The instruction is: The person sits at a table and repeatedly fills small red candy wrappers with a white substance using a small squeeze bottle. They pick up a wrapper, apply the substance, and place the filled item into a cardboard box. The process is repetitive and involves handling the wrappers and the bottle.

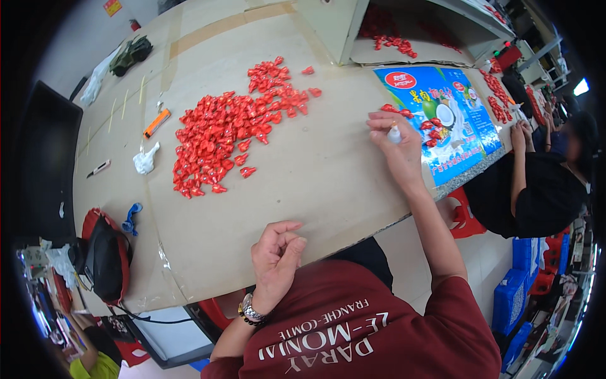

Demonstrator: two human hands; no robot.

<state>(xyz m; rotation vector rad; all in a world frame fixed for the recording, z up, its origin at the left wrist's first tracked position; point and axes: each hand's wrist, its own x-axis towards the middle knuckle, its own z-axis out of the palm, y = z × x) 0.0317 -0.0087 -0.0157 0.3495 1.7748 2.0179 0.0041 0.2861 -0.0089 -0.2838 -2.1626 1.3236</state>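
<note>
Head view: right hand [402, 150] clamped on white bottle [394, 134] by blue sheet's [449, 165] left edge; left hand [276, 259] empty, thumb and fingers apart; best squeezed sparingly.

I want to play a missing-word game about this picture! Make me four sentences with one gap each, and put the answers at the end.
1. The big pile of little pieces is coloured ____.
2. The right hand holds a little bottle whose body is ____.
3. The watch is on the person's ____ wrist.
4. Of the picture's left and right sides, the blue poster lies on the ____.

Missing words: red; white; left; right.
</note>
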